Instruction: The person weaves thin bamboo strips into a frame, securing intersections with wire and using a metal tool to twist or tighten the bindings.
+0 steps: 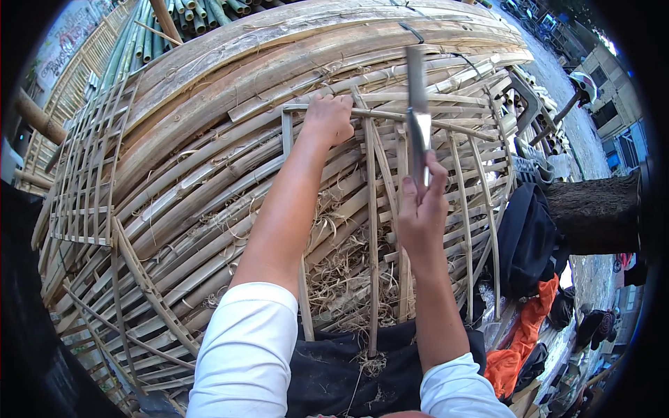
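Observation:
My left hand (328, 118) is closed around the end of a bamboo crosspiece (390, 113), which runs to the right across several upright slats. Together they form a lattice frame of bamboo strips (371, 202) lying before me. In my right hand (424, 209), raised over the frame, is a tool with a long flat metal blade (417, 87). It points away from me and is blurred by motion, so its exact kind is unclear. The blade crosses in front of the crosspiece in view; whether it touches I cannot tell.
Long split bamboo lengths (202, 111) are piled beneath and beyond the frame. Curled shavings (334, 272) lie in the middle. Another lattice (90, 167) stands at left. Dark cloth (523, 237), an orange cloth (523, 341) and a tree trunk (592, 212) are at right.

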Available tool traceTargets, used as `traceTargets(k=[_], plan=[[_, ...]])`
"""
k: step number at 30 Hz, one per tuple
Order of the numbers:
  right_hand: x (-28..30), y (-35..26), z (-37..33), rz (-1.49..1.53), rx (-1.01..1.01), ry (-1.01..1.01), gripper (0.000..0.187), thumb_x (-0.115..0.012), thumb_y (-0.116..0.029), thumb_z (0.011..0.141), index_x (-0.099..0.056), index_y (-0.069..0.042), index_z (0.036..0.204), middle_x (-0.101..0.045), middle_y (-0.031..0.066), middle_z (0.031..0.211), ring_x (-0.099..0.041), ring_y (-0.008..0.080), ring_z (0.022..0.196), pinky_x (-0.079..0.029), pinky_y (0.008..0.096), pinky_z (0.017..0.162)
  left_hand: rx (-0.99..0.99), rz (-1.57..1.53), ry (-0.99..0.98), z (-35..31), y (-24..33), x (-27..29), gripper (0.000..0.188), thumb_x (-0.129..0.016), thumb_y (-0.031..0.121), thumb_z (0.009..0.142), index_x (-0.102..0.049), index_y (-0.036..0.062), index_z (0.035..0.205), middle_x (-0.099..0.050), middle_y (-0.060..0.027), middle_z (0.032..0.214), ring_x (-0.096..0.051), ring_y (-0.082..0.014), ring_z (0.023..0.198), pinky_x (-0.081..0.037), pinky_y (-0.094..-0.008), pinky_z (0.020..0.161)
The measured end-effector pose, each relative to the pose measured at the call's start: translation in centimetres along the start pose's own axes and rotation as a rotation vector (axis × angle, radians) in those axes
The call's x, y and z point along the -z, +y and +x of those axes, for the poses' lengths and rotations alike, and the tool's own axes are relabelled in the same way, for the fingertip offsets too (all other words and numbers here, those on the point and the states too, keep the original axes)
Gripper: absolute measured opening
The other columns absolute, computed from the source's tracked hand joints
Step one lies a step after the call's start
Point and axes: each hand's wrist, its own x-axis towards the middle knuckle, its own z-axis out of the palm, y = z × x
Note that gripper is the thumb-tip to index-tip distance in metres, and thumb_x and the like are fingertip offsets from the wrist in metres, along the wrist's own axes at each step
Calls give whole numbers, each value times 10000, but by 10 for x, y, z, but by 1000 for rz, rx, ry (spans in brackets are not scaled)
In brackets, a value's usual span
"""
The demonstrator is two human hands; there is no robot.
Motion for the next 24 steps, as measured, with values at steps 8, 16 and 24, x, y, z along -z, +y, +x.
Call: traceTargets(k=[8,16,24], plan=[[-11,25,-3,-279,-164,-276,450,-529,-151,954,-341,-77,1356,-645,322,853,-627,532,816,-485,591,728,36,-19,-40,1,1,-7,333,-569,157,763,-607,52,1078,-677,-146,1127,-616,-292,1116,-414,-426,1001],[10,-9,1,-32,-83,-130,394,-543,-120,954,-403,-80,1320,-660,302,883,-658,472,767,-499,512,698,30,4,-46,1,-1,1,321,-570,177,787,-613,64,1085,-687,-147,1115,-635,-268,1110,-413,-409,978],[-20,11,0,-357,-125,-281,424,-533,-155,952,-371,-87,1338,-636,304,842,-640,500,801,-494,573,720,27,-54,-39,9,4,0,361,-584,143,766,-605,52,1115,-674,-145,1138,-601,-301,1152,-411,-438,1016]])
